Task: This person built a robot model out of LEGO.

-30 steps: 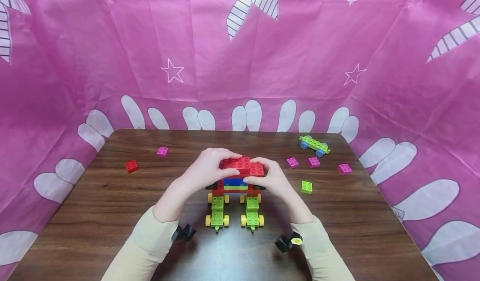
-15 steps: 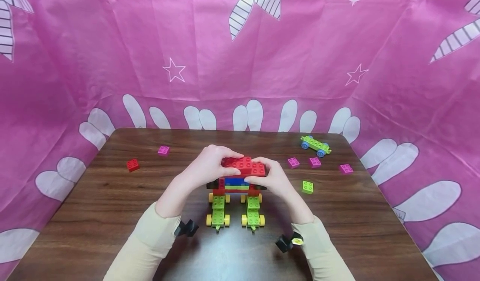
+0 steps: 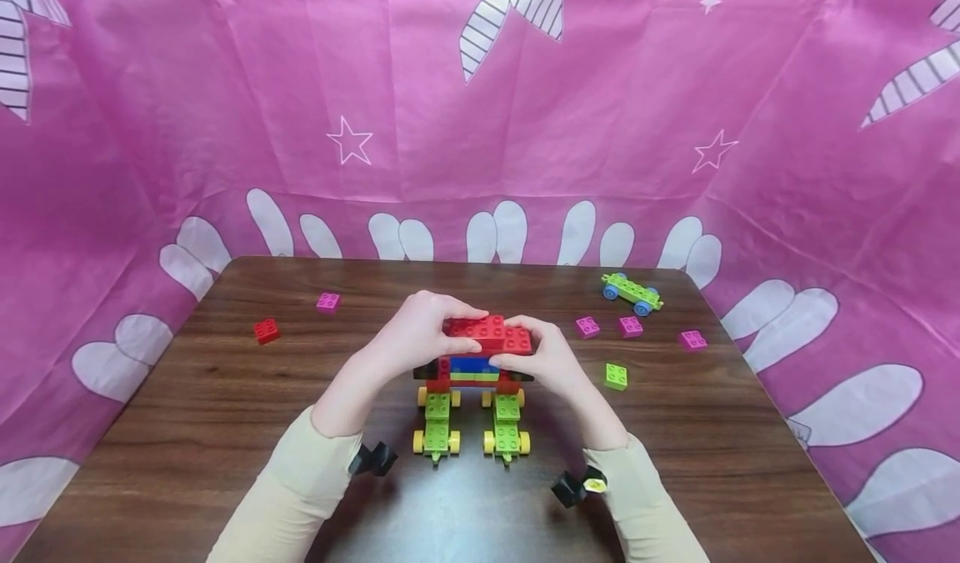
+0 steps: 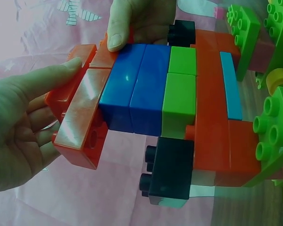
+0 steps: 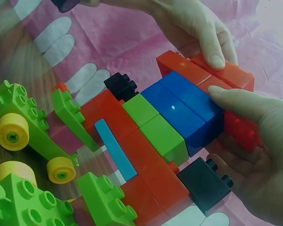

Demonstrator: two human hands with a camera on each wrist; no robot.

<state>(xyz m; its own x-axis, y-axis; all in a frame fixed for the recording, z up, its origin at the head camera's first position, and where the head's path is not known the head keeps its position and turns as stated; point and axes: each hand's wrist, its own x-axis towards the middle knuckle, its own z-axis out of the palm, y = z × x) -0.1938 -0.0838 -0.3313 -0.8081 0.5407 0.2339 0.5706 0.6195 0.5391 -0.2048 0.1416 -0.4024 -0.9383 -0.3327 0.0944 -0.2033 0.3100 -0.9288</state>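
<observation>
Fingers hold the red bricks between them.

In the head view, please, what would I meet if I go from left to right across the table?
Loose red brick, loose pink brick, left hand, held red bricks, right hand, second pink brick, green base with blue wheels, rightmost pink brick.
</observation>
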